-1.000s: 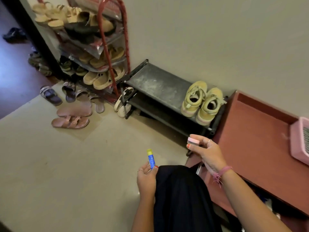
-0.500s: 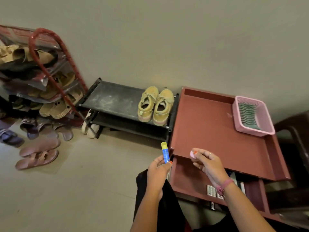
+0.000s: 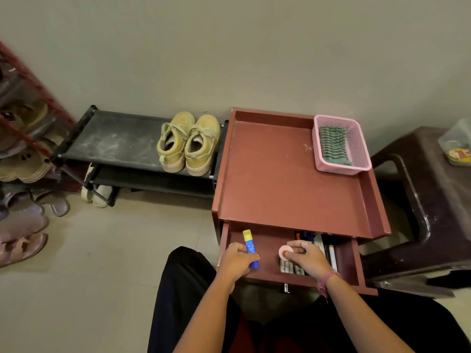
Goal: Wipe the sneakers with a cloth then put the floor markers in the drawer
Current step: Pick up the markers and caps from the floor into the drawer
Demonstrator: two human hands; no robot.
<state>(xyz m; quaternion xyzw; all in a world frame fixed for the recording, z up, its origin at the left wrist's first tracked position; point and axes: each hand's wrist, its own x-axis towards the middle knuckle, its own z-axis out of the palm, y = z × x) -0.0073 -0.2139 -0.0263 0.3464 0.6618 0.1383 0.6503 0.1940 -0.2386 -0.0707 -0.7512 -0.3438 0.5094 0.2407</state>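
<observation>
A pair of yellow sneakers [image 3: 188, 143] stands on the right end of the low black shoe rack [image 3: 114, 142]. The reddish-brown cabinet's drawer [image 3: 353, 261] is pulled open below me. My left hand [image 3: 235, 259] holds a blue marker with a yellow cap [image 3: 249, 247] over the drawer's left side. Over the drawer's middle, my right hand [image 3: 304, 256] grips a small round pink marker [image 3: 285, 251]. A green striped cloth [image 3: 332, 145] lies in a pink basket [image 3: 356, 149] on the cabinet top.
Pens and batteries [image 3: 328, 250] lie in the drawer's right half. A dark plastic stool [image 3: 420, 207] stands right of the cabinet. A red shoe rack [image 3: 23, 118] full of sandals stands at the left, with slippers [image 3: 23, 240] on the floor.
My view has swung right and down onto the cabinet. Both hands have dropped from in front of the cabinet top into the open drawer, still holding the two markers.
</observation>
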